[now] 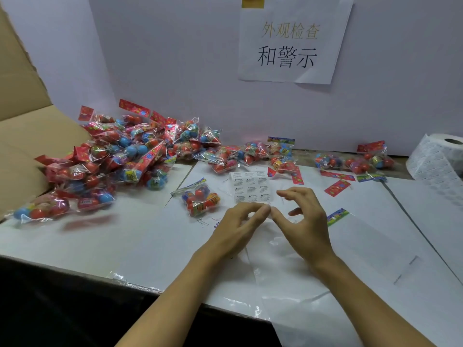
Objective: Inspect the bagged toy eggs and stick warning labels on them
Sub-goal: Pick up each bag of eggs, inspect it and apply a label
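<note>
White paper covers the table and a pale board stands behind it as a back wall. Near the middle of the table lies the label sheet, a small square of warning stickers in three rows of three, its near edge just beyond the fingertips of both hands. The left hand and the right hand meet tip to tip at that near edge, thumbs and forefingers pinched together, apparently on a single peeled sticker, though it is too small and pale to make out; the other fingers of the right hand arch loosely above the sheet. Just left of the sheet, and nearer the left hand, lies one bag of eggs, its long axis running from far left to near right, the coloured header card at the far-left end. That bag looks like the next one to be labelled, so the sticker would have to travel a short way left. Farther left a big heap of bagged eggs spills from an open cardboard box, and more bags are strewn along the far edge to the right. A roll of labels sits at the far right. An empty clear bag with a green header lies by the right wrist. On the wall a taped paper notice reads 外观检查 in faint yellow and 和警示 in black. Each sticker shows a warning triangle with the word WARNING; the small print is unreadable.
</note>
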`<action>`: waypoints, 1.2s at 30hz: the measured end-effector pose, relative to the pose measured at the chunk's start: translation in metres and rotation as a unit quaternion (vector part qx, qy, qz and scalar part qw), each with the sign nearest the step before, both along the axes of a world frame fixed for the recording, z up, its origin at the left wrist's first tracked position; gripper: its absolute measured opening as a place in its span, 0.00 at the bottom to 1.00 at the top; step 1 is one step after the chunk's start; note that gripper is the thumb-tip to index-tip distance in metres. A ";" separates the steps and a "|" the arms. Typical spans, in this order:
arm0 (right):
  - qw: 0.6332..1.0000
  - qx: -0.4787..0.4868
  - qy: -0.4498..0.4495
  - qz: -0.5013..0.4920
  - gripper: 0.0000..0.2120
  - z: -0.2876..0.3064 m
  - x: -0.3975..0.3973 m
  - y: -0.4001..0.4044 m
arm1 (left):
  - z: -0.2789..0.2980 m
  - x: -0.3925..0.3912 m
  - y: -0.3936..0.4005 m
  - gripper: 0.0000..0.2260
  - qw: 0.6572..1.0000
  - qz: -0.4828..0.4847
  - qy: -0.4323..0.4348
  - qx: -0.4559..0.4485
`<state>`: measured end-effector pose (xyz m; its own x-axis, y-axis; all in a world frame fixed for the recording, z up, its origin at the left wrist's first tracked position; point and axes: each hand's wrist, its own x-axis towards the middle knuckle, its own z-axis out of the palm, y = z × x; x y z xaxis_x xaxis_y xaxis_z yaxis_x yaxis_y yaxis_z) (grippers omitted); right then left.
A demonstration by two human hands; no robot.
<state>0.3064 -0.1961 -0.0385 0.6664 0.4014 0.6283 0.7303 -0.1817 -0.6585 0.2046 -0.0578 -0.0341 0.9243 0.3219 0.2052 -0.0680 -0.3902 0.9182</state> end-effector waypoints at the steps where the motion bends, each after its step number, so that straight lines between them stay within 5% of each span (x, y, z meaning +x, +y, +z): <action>1: 1.000 -0.001 -0.003 0.005 0.19 0.000 -0.001 0.000 | 0.000 -0.001 0.000 0.17 1.000 -0.002 0.001 -0.002; 14: 0.996 0.045 -0.035 -0.063 0.18 -0.004 0.006 0.000 | 0.002 0.002 0.004 0.30 0.997 0.028 -0.053 -0.048; 30: 0.998 -0.040 0.021 0.036 0.34 -0.008 0.005 0.002 | 0.001 0.005 0.007 0.25 0.995 0.034 -0.060 -0.074; 36: 0.994 0.020 0.074 0.077 0.17 -0.001 -0.001 0.001 | 0.001 0.007 0.008 0.26 0.992 0.053 -0.072 -0.094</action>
<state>0.3056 -0.1951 -0.0394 0.6851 0.4832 0.5451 0.6417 -0.0462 -0.7655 0.2111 -0.0498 -0.0335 0.8490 0.4599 0.2600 -0.1716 -0.2254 0.9590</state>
